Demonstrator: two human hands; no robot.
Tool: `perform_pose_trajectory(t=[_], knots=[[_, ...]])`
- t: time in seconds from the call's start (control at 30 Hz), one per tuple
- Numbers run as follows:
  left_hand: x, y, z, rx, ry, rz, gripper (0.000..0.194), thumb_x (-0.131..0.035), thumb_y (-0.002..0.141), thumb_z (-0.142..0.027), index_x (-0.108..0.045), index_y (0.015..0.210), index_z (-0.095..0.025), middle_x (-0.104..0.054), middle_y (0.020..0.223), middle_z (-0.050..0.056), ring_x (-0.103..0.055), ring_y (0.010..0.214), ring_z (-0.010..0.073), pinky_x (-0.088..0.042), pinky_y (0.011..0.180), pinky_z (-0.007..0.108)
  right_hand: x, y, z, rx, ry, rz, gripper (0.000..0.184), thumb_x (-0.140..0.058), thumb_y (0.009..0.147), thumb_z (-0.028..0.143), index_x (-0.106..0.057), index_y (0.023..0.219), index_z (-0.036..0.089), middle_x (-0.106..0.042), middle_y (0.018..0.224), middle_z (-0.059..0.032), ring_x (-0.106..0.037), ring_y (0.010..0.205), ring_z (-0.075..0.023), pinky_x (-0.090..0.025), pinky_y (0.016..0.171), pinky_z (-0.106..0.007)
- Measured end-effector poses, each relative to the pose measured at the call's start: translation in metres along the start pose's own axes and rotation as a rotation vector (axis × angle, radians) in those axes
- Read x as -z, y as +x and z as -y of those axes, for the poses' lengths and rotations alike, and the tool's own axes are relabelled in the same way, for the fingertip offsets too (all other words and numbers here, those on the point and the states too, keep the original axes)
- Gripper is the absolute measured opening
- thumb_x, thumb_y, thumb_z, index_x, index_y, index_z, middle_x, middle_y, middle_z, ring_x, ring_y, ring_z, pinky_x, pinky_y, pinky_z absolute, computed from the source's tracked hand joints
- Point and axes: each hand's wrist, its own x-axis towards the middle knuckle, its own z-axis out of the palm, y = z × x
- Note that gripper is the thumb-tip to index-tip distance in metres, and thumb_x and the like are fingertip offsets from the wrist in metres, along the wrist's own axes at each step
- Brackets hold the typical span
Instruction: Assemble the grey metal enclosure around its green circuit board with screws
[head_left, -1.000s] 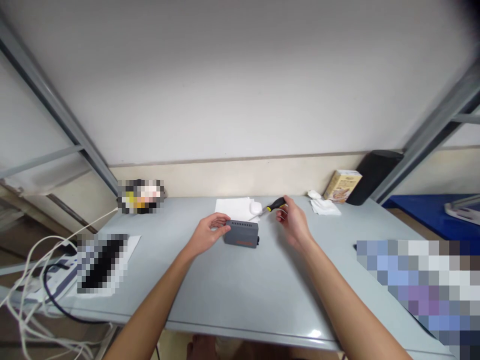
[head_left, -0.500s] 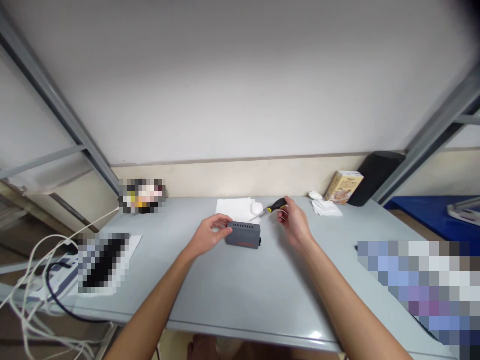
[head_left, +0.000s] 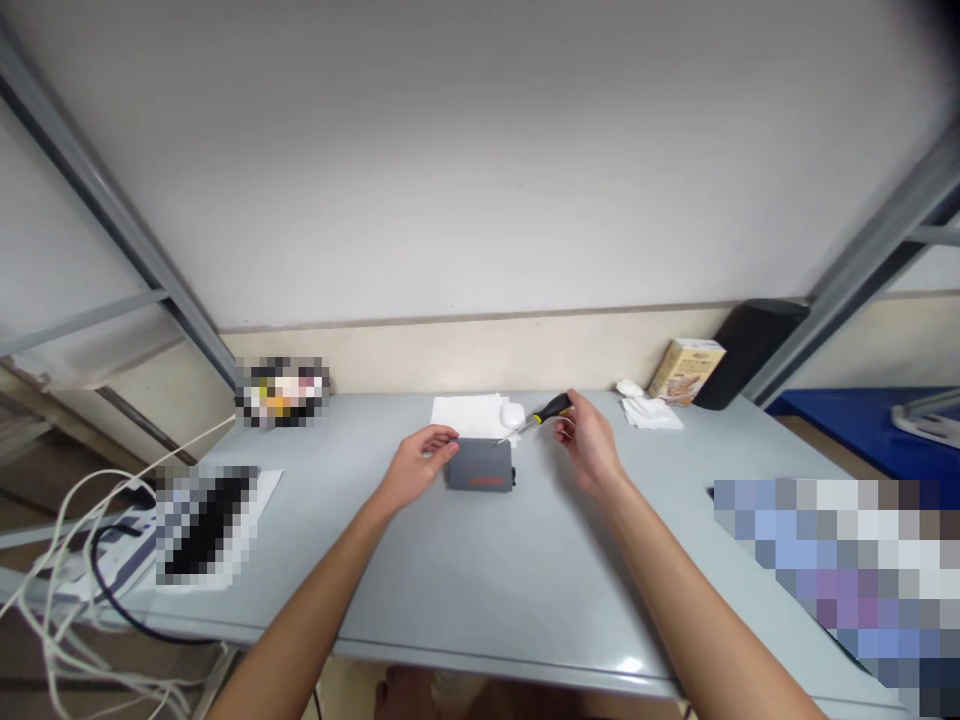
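the box (head_left: 480, 468), dark gray with a reddish mark, sits at the center of the frame, a little below the middle, on the counter (head_left: 465, 590). the left hand (head_left: 414, 468) is partly curled, thumb and fingers closed on the box's upper left corner. just right of center, the right hand (head_left: 591, 445) is curled around the handle of the screwdriver (head_left: 553, 407), whose shaft slants down to the box's top edge; whether the tip touches, i cannot tell. behind the box lie white paper (head_left: 461, 412) and a small white case (head_left: 512, 414). at center right, tissues (head_left: 652, 413) lie beside a yellow carton (head_left: 686, 372). pale cables (head_left: 46, 610) loop at lower left.
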Motion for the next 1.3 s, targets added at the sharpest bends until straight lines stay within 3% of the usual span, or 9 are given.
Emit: perform_pose_trajectory(t=[0.17,0.3,0.4,0.53,0.67,0.8,0.93,1.3], knots=[[-0.003,0.001,0.008,0.043,0.049,-0.01,0.037,-0.062,0.091,-0.051,-0.071,0.104,-0.018,-0.075,0.098,0.008,-0.069,0.091,0.0221,-0.055,0.087,0.035,-0.002,-0.001,0.001,0.059,-0.039,0.006,0.037,-0.077,0.074,0.054,-0.061,0.083,0.022,-0.057,0.071,0.0046,-0.046,0.052,-0.0089,-0.038,0.047,-0.023],[-0.005,0.001,0.008,0.05,0.107,-0.021,0.036,-0.058,0.093,-0.051,-0.071,0.102,-0.018,-0.075,0.097,0.006,-0.067,0.085,0.0204,-0.054,0.082,0.032,-0.006,-0.008,0.005,0.309,-0.083,0.048,0.041,-0.074,0.077,0.06,-0.065,0.09,0.022,-0.052,0.067,0.0056,-0.043,0.053,-0.0096,-0.035,0.05,-0.025],[-0.005,0.0,0.007,0.051,0.147,-0.023,0.035,-0.056,0.095,-0.049,-0.07,0.102,-0.019,-0.075,0.096,0.005,-0.066,0.082,0.0191,-0.054,0.081,0.031,-0.009,-0.02,0.008,0.508,-0.128,0.116,0.037,-0.069,0.084,0.059,-0.068,0.093,0.023,-0.057,0.077,0.0023,-0.044,0.059,-0.0107,-0.038,0.054,-0.026],[-0.005,0.0,0.009,0.048,0.171,-0.017,0.035,-0.054,0.096,-0.048,-0.071,0.101,-0.018,-0.075,0.096,0.005,-0.066,0.084,0.0198,-0.054,0.083,0.032,-0.012,-0.041,0.006,0.585,-0.117,0.157,0.034,-0.069,0.086,0.058,-0.068,0.093,0.025,-0.059,0.08,-0.0006,-0.047,0.062,-0.0133,-0.038,0.055,-0.027],[-0.005,0.001,0.015,0.044,0.226,-0.011,0.035,-0.055,0.096,-0.048,-0.073,0.097,-0.018,-0.075,0.096,0.006,-0.067,0.086,0.0212,-0.053,0.085,0.034,-0.015,-0.06,-0.003,0.684,-0.203,0.239,0.026,-0.063,0.093,0.051,-0.067,0.096,0.025,-0.062,0.086,-0.0029,-0.053,0.068,-0.0159,-0.042,0.06,-0.029],[-0.005,0.002,0.018,0.025,0.254,-0.023,0.033,-0.055,0.097,-0.046,-0.075,0.097,-0.019,-0.075,0.099,0.007,-0.067,0.09,0.0217,-0.053,0.088,0.034,-0.017,-0.071,-0.011,0.823,-0.305,0.36,0.021,-0.06,0.095,0.044,-0.066,0.096,0.024,-0.06,0.08,-0.0022,-0.052,0.064,-0.0163,-0.044,0.061,-0.031],[-0.005,0.002,0.018,0.023,0.253,0.001,0.033,-0.054,0.097,-0.045,-0.074,0.098,-0.019,-0.075,0.098,0.006,-0.067,0.089,0.0213,-0.052,0.087,0.033,-0.02,-0.077,-0.013,0.965,-0.345,0.391,0.015,-0.058,0.095,0.037,-0.064,0.095,0.024,-0.056,0.074,-0.0011,-0.049,0.061,-0.0157,-0.041,0.058,-0.031],[-0.005,0.001,0.016,0.026,0.271,0.005,0.034,-0.053,0.097,-0.046,-0.074,0.098,-0.019,-0.074,0.097,0.006,-0.064,0.087,0.0211,-0.051,0.084,0.034,-0.021,-0.078,-0.011,1.017,-0.396,0.379,0.006,-0.058,0.093,0.028,-0.061,0.096,0.024,-0.055,0.071,0.0011,-0.046,0.056,-0.0136,-0.039,0.053,-0.029]])
